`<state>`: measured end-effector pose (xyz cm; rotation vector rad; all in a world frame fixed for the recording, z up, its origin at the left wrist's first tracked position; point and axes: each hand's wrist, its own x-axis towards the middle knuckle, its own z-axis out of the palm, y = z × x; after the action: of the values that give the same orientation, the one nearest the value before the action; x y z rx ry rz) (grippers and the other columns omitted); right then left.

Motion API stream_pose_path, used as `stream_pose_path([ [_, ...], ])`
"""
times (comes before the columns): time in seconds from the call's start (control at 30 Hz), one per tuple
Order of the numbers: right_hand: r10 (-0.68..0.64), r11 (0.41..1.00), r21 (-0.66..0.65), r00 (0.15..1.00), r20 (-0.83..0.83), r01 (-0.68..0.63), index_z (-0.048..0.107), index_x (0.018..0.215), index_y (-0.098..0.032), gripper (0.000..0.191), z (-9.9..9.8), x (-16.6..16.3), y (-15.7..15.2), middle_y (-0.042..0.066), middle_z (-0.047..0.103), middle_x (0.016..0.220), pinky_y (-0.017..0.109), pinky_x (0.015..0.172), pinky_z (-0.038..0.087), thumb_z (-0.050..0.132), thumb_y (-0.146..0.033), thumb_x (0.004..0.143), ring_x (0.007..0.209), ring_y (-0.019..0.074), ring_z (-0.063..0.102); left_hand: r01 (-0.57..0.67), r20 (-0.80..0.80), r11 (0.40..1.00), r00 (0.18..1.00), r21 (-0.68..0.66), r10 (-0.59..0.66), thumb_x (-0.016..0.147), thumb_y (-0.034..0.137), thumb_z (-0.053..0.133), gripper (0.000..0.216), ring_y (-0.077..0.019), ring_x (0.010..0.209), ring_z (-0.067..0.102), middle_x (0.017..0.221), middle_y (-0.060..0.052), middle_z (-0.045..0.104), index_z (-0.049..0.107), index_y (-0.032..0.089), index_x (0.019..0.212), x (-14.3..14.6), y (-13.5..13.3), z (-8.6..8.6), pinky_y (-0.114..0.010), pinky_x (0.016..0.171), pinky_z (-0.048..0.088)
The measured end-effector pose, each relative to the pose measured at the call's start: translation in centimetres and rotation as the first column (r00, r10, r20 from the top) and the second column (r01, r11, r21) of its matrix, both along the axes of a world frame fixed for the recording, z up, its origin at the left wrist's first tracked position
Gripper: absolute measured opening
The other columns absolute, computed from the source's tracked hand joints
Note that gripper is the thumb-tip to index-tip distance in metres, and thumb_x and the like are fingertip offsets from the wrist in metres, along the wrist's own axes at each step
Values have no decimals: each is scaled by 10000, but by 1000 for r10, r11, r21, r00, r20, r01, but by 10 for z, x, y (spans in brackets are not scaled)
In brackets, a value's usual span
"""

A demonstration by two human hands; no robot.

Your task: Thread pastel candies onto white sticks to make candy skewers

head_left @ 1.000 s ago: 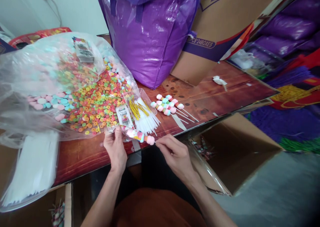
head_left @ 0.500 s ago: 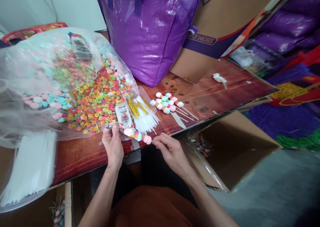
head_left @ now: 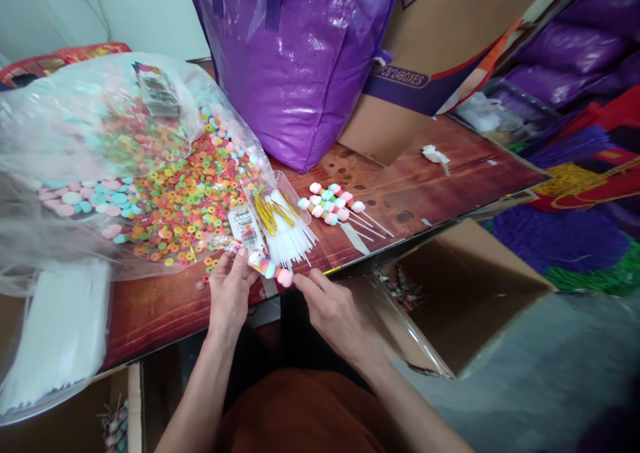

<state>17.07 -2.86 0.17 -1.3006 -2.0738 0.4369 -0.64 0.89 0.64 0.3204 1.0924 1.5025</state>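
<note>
Near the table's front edge, my right hand pinches the stick end of a candy skewer with pink, white and blue pieces. My left hand is closed on a small clear plastic sleeve, which seems to go round the skewer's far end. Just beyond lie a printed packet, a bundle of white sticks and gold twist ties. Several finished-looking candy skewers lie together to the right.
A large clear bag with ring candies covers the table's left. Behind stand a purple bag and a cardboard box. An open carton sits below the right edge; a pack of white sticks hangs at left.
My right hand has moved left with the skewer, closer to my left hand. The sleeve now reaches farther along the skewer, and the view has shifted slightly.
</note>
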Motion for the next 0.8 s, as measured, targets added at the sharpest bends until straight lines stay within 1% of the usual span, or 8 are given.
stream_pose_path([
  [0.1, -43, 979, -204, 971, -235, -6, 688, 962, -178, 261, 5, -3, 0, 17, 575, 753, 229, 640, 414, 430, -140, 985, 659, 126, 535, -19, 83, 999, 996, 42, 16, 672, 309, 883, 311, -143, 865, 726, 906, -11, 755, 684, 177, 871, 0, 0, -2, -259, 804, 579],
  [0.23, -159, 864, -493, 876, -455, -99, 658, 834, -183, 205, 10, -7, 3, -27, 523, 631, 219, 573, 390, 486, -222, 938, 582, 108, 495, 1, 92, 998, 996, 66, -7, 699, 342, 866, 295, -187, 923, 739, 959, -49, 775, 690, 180, 872, 3, -1, -5, -291, 824, 582],
  [0.33, -275, 736, -645, 782, -560, -204, 633, 759, -176, 211, 10, -10, 6, -54, 467, 543, 208, 476, 306, 543, -311, 894, 483, 81, 391, 17, 95, 996, 995, 85, -25, 726, 340, 848, 260, -196, 949, 741, 996, -59, 780, 689, 189, 865, 6, -3, -8, -292, 831, 578],
  [0.43, -439, 548, -753, 641, -630, -364, 620, 765, -176, 225, 9, -11, 8, -90, 426, 461, 200, 387, 155, 626, -391, 829, 375, 44, 221, 13, 92, 994, 995, 108, -23, 764, 343, 819, 227, -193, 961, 741, 998, -60, 783, 692, 201, 886, 8, -4, -10, -296, 857, 568],
  [0.5, -520, 431, -767, 563, -642, -476, 622, 778, -171, 255, 9, -11, 8, -101, 427, 432, 194, 370, 97, 692, -416, 781, 344, 25, 168, -11, 88, 994, 996, 109, 1, 765, 342, 818, 231, -191, 955, 742, 992, -61, 784, 694, 200, 899, 8, -3, -12, -303, 876, 561],
  [0.57, -569, 366, -745, 499, -654, -558, 625, 778, -162, 290, 8, -10, 8, -103, 431, 421, 185, 363, 81, 750, -421, 742, 333, 12, 163, -43, 91, 994, 995, 100, 34, 746, 344, 833, 250, -200, 950, 744, 981, -59, 785, 691, 197, 889, 9, -3, -12, -318, 888, 557],
  [0.7, -611, 327, -704, 427, -666, -630, 631, 778, -152, 332, 3, -14, 7, -108, 425, 418, 174, 353, 86, 802, -427, 703, 329, 2, 160, -50, 91, 994, 995, 97, 41, 744, 353, 832, 251, -205, 946, 743, 979, -55, 783, 675, 195, 860, 12, -3, -14, -305, 840, 562],
  [0.8, -591, 382, -722, 448, -671, -577, 624, 778, -159, 317, -1, -20, 7, -112, 407, 423, 180, 358, 91, 762, -441, 731, 339, 12, 156, -14, 79, 994, 997, 105, 6, 787, 342, 799, 218, -154, 884, 738, 979, -42, 780, 681, 206, 910, 12, -5, -14, -229, 751, 548],
])
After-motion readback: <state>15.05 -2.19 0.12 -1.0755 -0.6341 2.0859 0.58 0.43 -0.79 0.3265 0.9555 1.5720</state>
